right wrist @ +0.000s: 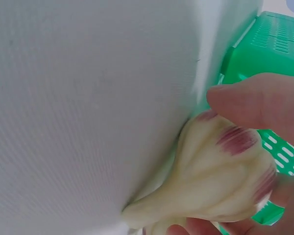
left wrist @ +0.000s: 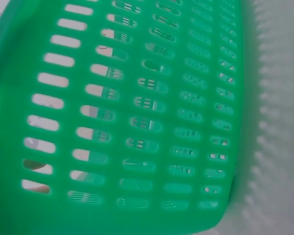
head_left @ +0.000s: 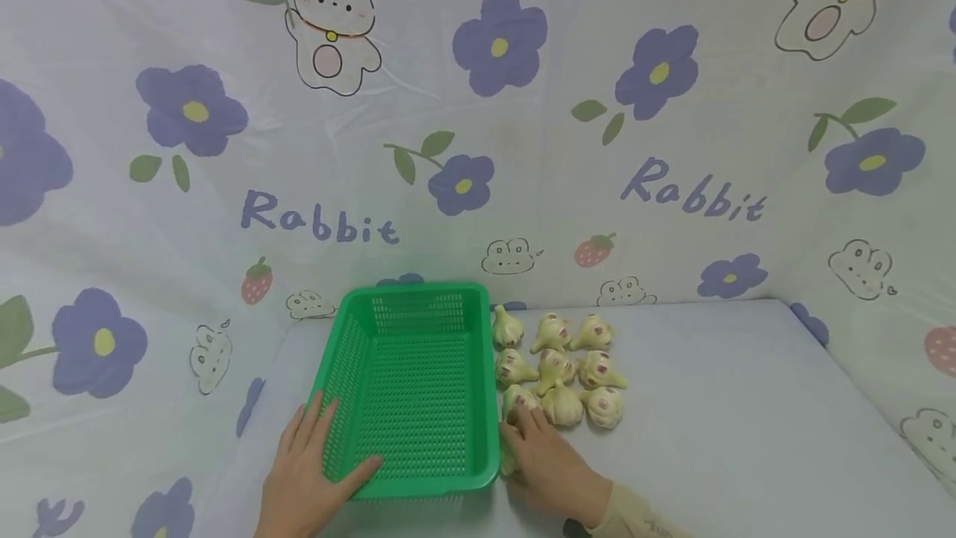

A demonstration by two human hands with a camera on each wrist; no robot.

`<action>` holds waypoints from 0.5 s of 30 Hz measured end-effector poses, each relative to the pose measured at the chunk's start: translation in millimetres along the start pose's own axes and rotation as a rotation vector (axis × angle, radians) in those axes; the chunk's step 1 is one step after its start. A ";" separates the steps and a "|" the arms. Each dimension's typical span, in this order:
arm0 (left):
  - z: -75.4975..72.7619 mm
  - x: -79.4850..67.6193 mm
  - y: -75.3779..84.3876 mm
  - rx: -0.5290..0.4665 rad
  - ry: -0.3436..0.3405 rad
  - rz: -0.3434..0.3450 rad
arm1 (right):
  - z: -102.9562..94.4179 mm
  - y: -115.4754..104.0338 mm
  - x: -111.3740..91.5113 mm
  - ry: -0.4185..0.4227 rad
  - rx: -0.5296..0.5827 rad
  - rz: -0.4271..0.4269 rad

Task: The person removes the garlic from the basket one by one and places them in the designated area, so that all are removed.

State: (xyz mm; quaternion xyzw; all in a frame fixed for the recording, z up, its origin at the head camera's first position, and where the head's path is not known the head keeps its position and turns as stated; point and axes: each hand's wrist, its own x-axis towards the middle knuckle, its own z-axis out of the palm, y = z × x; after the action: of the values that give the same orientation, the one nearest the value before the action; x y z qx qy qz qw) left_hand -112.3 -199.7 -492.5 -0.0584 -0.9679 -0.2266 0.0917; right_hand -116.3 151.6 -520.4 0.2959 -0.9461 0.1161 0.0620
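A green perforated plastic basket (head_left: 489,339) stands on the table, its bottom bare. My left hand (head_left: 302,467) rests on its near left corner, with fairly straight fingers on the left rim and the thumb spread over the inside. Beside the basket's near right corner, my right hand (head_left: 556,463) holds a garlic bulb (right wrist: 220,171) between thumb and fingers, low by the white surface. That bulb is mostly hidden by the hand in the head view. More garlic bulbs (head_left: 556,368) lie in rows along the basket's right side. The left wrist view shows just the basket's slotted wall (left wrist: 108,142).
A white tabletop (head_left: 717,422) extends to the right of the garlic. Behind and at the sides hangs a white cloth (head_left: 553,164) printed with purple flowers and rabbits. The basket's far end stands close to the back cloth.
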 end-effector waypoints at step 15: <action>-39.8 19.2 7.5 -0.129 -0.098 0.114 | -74.1 18.3 -3.9 0.162 0.029 0.036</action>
State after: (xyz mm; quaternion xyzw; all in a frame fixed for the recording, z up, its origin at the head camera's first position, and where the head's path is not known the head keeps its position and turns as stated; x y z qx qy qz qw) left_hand -123.9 -209.5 -450.4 -0.1300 -0.9498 -0.2796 0.0528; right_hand -120.0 187.3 -453.0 0.2692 -0.9414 0.1547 0.1319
